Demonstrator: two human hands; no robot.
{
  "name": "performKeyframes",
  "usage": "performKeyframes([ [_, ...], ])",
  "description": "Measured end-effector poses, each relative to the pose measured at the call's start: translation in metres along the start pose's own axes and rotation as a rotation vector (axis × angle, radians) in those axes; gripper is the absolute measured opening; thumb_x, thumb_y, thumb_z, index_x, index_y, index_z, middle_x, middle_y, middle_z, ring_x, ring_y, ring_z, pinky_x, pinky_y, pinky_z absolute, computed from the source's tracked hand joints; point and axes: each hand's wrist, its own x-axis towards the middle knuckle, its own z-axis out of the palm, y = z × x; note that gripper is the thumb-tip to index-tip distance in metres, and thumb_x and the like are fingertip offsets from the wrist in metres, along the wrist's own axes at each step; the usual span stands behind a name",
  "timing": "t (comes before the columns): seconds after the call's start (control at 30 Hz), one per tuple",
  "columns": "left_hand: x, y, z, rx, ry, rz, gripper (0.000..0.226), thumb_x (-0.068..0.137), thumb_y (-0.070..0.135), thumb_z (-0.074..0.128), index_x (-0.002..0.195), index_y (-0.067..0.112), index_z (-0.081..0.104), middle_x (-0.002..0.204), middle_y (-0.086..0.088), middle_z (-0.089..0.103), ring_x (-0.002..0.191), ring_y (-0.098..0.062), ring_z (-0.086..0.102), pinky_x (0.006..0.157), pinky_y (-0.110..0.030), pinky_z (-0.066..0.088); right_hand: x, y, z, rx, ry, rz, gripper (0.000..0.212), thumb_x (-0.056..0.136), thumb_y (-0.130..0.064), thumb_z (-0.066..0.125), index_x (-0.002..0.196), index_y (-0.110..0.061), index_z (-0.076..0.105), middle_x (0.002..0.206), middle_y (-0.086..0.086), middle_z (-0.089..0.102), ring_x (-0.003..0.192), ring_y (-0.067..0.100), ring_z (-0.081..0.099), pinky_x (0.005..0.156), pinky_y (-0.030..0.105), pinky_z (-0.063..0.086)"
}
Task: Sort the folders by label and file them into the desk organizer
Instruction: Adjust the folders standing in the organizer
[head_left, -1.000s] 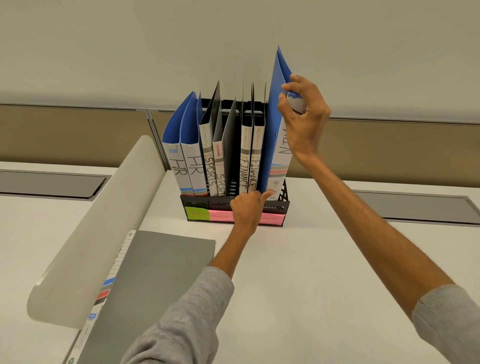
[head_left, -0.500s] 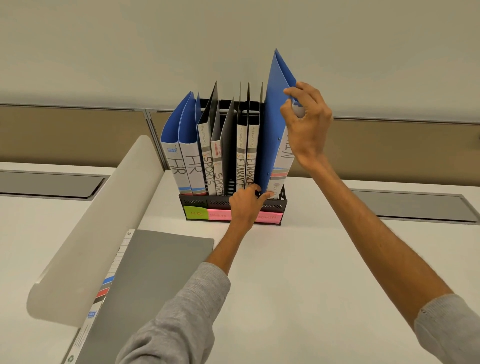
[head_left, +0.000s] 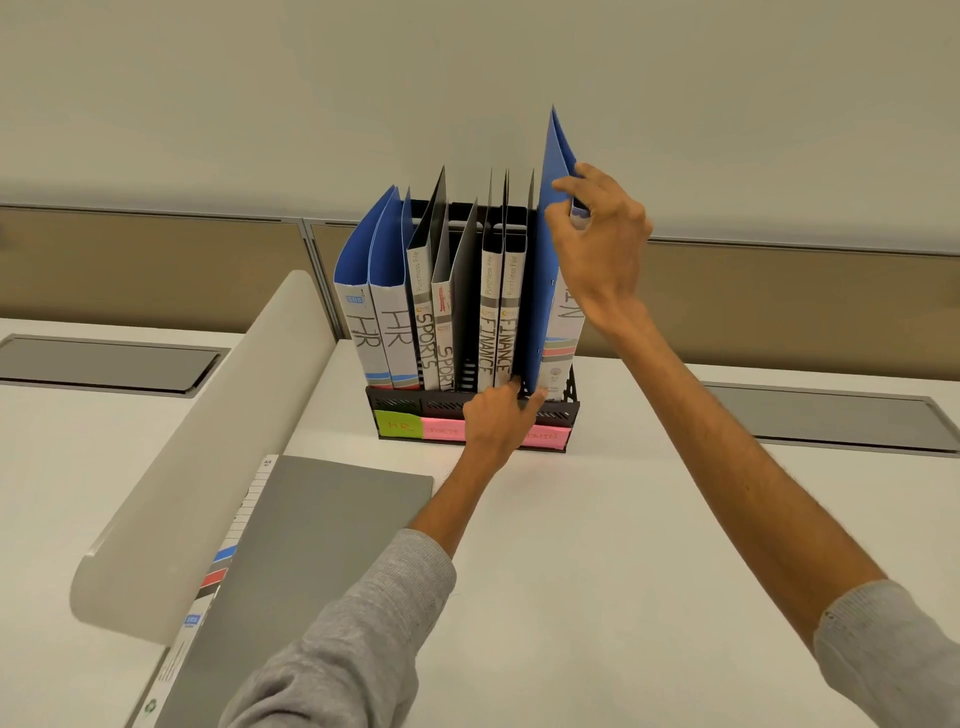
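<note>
Head view: a white desk (head_left: 623, 545) fills the frame, and the black mesh desk organizer (head_left: 447, 402) stands at its far edge. A curved white divider (head_left: 208, 441) runs from the organizer's left side toward the camera. In front of the organizer and to its left a grey folder (head_left: 311, 571) lies flat, its long axis running toward the organizer and its striped label edge along the divider. In the organizer's rightmost slot stands the blue folder (head_left: 548, 270), on end with its long axis near vertical and its top tipped slightly right. Its peak rises well above every other folder. Its white spine faces the camera with the letters "IN" showing above coloured stripes, and the blue covers splay into a narrow V at the top. Left of it in the organizer, all upright with spines forward, are two FINANCE folders (head_left: 498, 322), two SPORTS folders (head_left: 423, 332) and two blue HR folders (head_left: 371, 332). The right hand (head_left: 602, 244) reaches up from an outstretched arm and pinches the blue folder near its top, thumb on the left cover and fingers curled round the right. The left hand (head_left: 493, 421) sits at the organizer's front lip with its fingertips at the blue folder's foot; whether they pinch it or only touch it cannot be told. Sticky notes (head_left: 397, 426), green and pink, line the organizer's front.
</note>
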Motion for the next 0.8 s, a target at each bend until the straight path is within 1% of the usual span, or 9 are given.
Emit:
performKeyframes([
  [0.07,-0.002,0.006,0.0,-0.048,0.014,-0.072,0.063,0.08,0.076,0.051,0.096,0.016,0.065,0.078,-0.006,0.065,0.074,-0.025,0.064,0.059,-0.029,0.038,0.004,0.005,-0.004,0.022,-0.028,0.044,0.025,0.088,-0.019,0.059,0.106,-0.015,0.076,0.127,0.007,0.066,0.096,0.015,0.07,0.085,0.026,0.058],
  [0.17,0.001,0.014,0.0,-0.046,-0.006,-0.125,0.061,0.078,0.076,0.055,0.074,0.015,0.055,0.068,-0.002,0.057,0.069,-0.023,0.064,0.058,-0.029,0.045,0.005,0.013,-0.009,0.006,-0.052,0.071,0.024,0.091,-0.022,0.058,0.108,-0.02,0.075,0.131,0.004,0.063,0.095,0.007,0.067,0.082,0.008,0.05],
  [0.23,0.003,0.016,0.003,-0.023,-0.035,-0.092,0.059,0.085,0.071,0.05,0.075,0.013,0.058,0.073,-0.005,0.061,0.071,-0.026,0.065,0.063,-0.033,0.051,0.004,0.019,-0.013,0.021,-0.047,0.089,0.024,0.092,-0.021,0.057,0.109,-0.02,0.075,0.132,0.004,0.061,0.093,0.004,0.065,0.082,0.012,0.053],
  [0.3,0.006,0.016,0.004,-0.006,-0.042,-0.068,0.059,0.088,0.066,0.049,0.08,0.009,0.063,0.081,-0.008,0.064,0.072,-0.027,0.064,0.065,-0.034,0.049,0.003,0.026,-0.016,0.043,-0.028,0.106,0.025,0.092,-0.019,0.056,0.109,-0.018,0.075,0.132,0.005,0.061,0.094,-0.002,0.06,0.083,0.022,0.057],
  [0.37,0.009,0.015,0.004,-0.017,-0.053,-0.071,0.059,0.088,0.065,0.051,0.079,0.008,0.063,0.083,-0.008,0.064,0.072,-0.027,0.062,0.064,-0.034,0.047,0.001,0.029,-0.018,0.061,-0.019,0.107,0.025,0.092,-0.017,0.056,0.109,-0.016,0.075,0.13,0.007,0.062,0.095,-0.006,0.056,0.083,0.024,0.057],
  [0.5,0.014,0.014,0.002,-0.092,-0.107,-0.069,0.056,0.086,0.062,0.058,0.074,0.007,0.06,0.078,-0.007,0.06,0.074,-0.027,0.063,0.064,-0.035,0.049,-0.007,0.025,-0.015,0.026,-0.033,0.037,0.024,0.092,-0.015,0.056,0.107,-0.013,0.075,0.128,0.009,0.064,0.095,0.011,0.068,0.083,0.026,0.058],
  [0.6,0.011,0.007,0.002,-0.107,-0.067,-0.045,0.051,0.086,0.061,0.059,0.093,0.011,0.068,0.089,-0.007,0.065,0.082,-0.028,0.065,0.061,-0.032,0.044,-0.008,0.018,-0.01,0.009,-0.054,0.035,0.025,0.093,-0.015,0.055,0.109,-0.012,0.074,0.129,0.009,0.064,0.099,0.016,0.069,0.085,0.029,0.059],
  [0.7,0.001,0.005,0.002,-0.104,0.004,-0.102,0.06,0.076,0.073,0.059,0.101,0.018,0.067,0.086,-0.005,0.068,0.082,-0.027,0.065,0.062,-0.03,0.039,-0.009,0.016,-0.007,-0.033,-0.043,0.069,0.025,0.094,-0.019,0.054,0.109,-0.016,0.074,0.131,0.006,0.062,0.096,0.013,0.069,0.085,0.016,0.054],
  [0.8,-0.003,0.023,-0.004,-0.105,0.018,-0.211,0.077,0.062,0.091,0.052,0.073,0.015,0.057,0.067,-0.001,0.056,0.066,-0.023,0.057,0.057,-0.029,0.036,-0.012,0.012,-0.004,-0.057,-0.032,0.118,0.024,0.095,-0.023,0.054,0.109,-0.021,0.073,0.134,0.003,0.06,0.088,0.004,0.067,0.072,-0.005,0.038],
])
